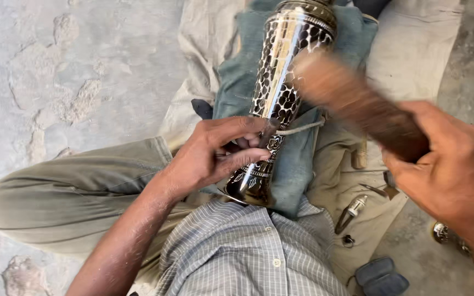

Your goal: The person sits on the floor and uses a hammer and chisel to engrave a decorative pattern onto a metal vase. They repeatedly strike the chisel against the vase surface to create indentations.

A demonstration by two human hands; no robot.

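Vase: tall, polished metal with dark engraved pattern, lying lengthwise on a blue cloth over the seated person's lap, its foot toward the checked shirt. Left hand: grip closed on a thin chisel set against the vase's narrow stem. Right hand: grip clamped on a wooden mallet (blurred), its head beside the vase body. Periphery: beige sheet, small metal tools, dark case, concrete floor.
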